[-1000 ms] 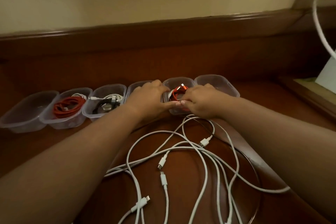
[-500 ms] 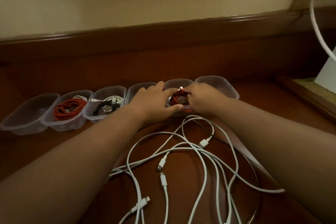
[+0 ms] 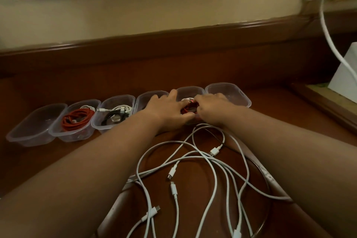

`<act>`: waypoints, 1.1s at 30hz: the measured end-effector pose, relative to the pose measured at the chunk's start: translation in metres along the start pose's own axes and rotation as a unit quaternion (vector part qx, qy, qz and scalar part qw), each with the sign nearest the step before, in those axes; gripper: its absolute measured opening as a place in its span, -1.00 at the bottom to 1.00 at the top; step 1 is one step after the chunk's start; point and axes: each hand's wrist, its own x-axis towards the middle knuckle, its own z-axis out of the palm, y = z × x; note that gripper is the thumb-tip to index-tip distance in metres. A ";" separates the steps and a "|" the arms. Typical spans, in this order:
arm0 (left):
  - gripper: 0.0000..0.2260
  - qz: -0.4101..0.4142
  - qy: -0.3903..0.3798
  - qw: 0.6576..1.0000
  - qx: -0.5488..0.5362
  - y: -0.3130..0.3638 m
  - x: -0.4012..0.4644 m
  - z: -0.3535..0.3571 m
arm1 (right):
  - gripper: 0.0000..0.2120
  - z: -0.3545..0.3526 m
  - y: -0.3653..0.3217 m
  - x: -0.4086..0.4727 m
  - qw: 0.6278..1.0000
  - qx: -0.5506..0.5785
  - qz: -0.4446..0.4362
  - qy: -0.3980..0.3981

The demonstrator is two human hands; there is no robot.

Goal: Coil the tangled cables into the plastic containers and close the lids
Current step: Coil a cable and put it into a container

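Six clear plastic containers (image 3: 228, 92) sit in a row along the back edge of the desk (image 3: 289, 106), none with a lid on that I can see. Both hands are at the fifth one from the left: the left hand (image 3: 166, 110) presses over its near-left rim with fingers fairly flat, and the right hand (image 3: 210, 106) has its fingers curled into the tub, seemingly pinching the red cable (image 3: 188, 107) to tuck it down.

Handling-wise, I'd guess that braided red cord is light but springy, so the coil wants to pop back out. Best to hold the loops together, not the plug end, and keep a palm on top.

The tangled white cables (image 3: 193, 160) sprawl across the middle and near edge of the desk. They look soft, smooth and a bit slippery; I'd grab near a connector and trace it out.
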 end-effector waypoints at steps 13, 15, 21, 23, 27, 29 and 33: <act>-0.20 -0.036 0.012 0.990 -0.139 0.016 -0.055 -0.032 | -0.68 -0.007 -0.035 -0.064 0.988 0.142 0.027 0.061; -0.47 -0.009 0.051 0.978 -0.204 0.023 -0.090 -0.027 | -0.71 0.001 -0.042 -0.092 0.987 0.153 0.007 0.054; -0.90 0.056 -0.027 0.960 -0.272 0.049 -0.201 -0.006 | -0.81 -0.001 -0.061 -0.187 0.988 0.135 -0.064 -0.039; -0.87 0.076 -0.093 0.947 -0.297 0.061 -0.231 -0.003 | -0.85 -0.004 -0.068 -0.212 0.985 0.141 -0.074 -0.065; -0.72 0.060 -0.043 0.984 -0.161 0.080 -0.258 0.011 | -0.67 -0.007 -0.081 -0.242 0.987 0.091 -0.086 -0.103; -0.83 0.049 -0.005 0.989 -0.139 0.085 -0.264 0.009 | -0.53 -0.008 -0.087 -0.252 0.989 0.088 -0.077 -0.096; -0.94 -0.016 0.093 0.969 -0.230 0.078 -0.268 -0.008 | -0.34 -0.015 -0.093 -0.261 0.993 0.105 -0.039 -0.034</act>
